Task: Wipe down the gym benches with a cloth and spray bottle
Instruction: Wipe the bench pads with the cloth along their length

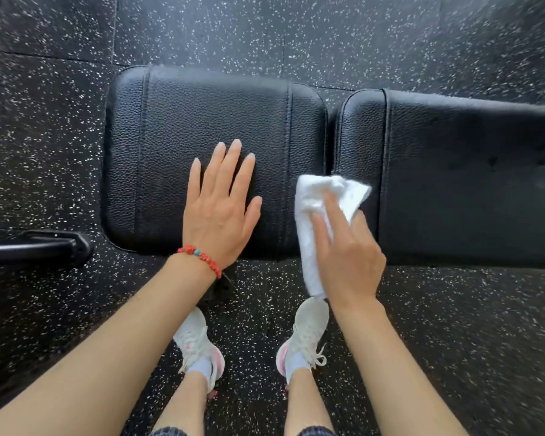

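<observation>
A black padded gym bench lies across the view in two parts: a seat pad on the left and a longer back pad on the right, with a narrow gap between them. My left hand rests flat on the seat pad, fingers straight and spread, a red bead bracelet on its wrist. My right hand presses a folded white cloth onto the bench at the gap between the pads, near the front edge. The cloth's lower end hangs over the bench edge. No spray bottle is in view.
Black rubber floor with white speckles surrounds the bench. A black metal bar or handle sticks in from the left edge at floor level. My two feet in white shoes stand just in front of the bench.
</observation>
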Available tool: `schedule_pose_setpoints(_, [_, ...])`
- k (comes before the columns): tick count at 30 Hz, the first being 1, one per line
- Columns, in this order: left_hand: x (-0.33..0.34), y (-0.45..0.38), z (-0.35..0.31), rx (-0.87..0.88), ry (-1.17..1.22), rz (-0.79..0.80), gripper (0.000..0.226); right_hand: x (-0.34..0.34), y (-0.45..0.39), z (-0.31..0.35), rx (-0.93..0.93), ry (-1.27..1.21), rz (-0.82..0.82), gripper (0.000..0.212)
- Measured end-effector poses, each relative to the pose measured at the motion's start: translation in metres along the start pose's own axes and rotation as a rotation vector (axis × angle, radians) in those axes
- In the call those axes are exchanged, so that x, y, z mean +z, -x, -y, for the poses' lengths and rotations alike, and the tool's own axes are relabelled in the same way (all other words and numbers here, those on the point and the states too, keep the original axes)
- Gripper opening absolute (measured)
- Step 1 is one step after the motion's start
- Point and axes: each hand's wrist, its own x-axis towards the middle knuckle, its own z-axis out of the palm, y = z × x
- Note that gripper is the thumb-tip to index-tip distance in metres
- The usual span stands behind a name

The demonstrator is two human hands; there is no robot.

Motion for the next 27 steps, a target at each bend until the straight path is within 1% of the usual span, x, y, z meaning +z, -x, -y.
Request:
schedule_pose_setpoints(3, [0.007, -0.012, -0.02, 0.038, 0.0, -0.004, 0.051, 0.001, -0.004, -0.026, 0.08, 0.086, -0.066, 0.032])
schedule_pose_setpoints(6, [0.017, -0.019, -0.031, 0.032, -0.001, 0.006, 0.051, 0.016, -0.021, -0.04, 0.022, 0.179, -0.13, 0.029])
schedule_pose_setpoints(8, [0.023, -0.02, -0.033, 0.021, -0.028, 0.003, 0.052, 0.025, -0.052, -0.039, 0.03, 0.166, -0.17, 0.029])
schedule_pose_setpoints(11, [0.026, -0.019, -0.033, 0.023, -0.043, -0.002, 0.053, 0.032, -0.108, -0.037, 0.089, 0.053, -0.182, 0.032])
schedule_pose_setpoints(13, [0.026, -0.019, -0.033, 0.023, -0.046, -0.007, 0.052, 0.039, -0.127, -0.037, 0.084, 0.013, -0.179, 0.032])
schedule_pose_setpoints(14, [0.026, -0.02, -0.033, 0.023, -0.051, -0.006, 0.052, 0.041, -0.129, -0.037, 0.071, 0.039, -0.182, 0.033])
schedule_pose_setpoints(16, [0.026, -0.019, -0.035, 0.016, -0.051, 0.007, 0.052, 0.037, -0.12, -0.041, 0.048, 0.096, -0.212, 0.035])
schedule_pose_setpoints(18, [0.024, -0.02, -0.039, -0.004, -0.044, 0.017, 0.052, 0.034, -0.096, -0.046, 0.014, 0.131, -0.239, 0.032])
schedule_pose_setpoints(20, [0.022, -0.022, -0.045, -0.014, -0.042, 0.009, 0.051, 0.026, -0.066, -0.052, -0.032, 0.164, -0.227, 0.028])
schedule_pose_setpoints(22, [0.019, -0.026, -0.053, 0.006, -0.035, -0.01, 0.049, 0.014, -0.042, -0.062, -0.089, 0.163, -0.186, 0.028])
schedule_pose_setpoints(23, [0.018, -0.029, -0.06, 0.019, -0.026, -0.017, 0.049, 0.007, -0.034, -0.069, -0.083, 0.13, -0.159, 0.029])
schedule_pose_setpoints(27, [0.021, -0.041, -0.09, 0.063, 0.02, -0.018, 0.049, -0.009, -0.025, -0.108, 0.09, -0.002, -0.157, 0.038])
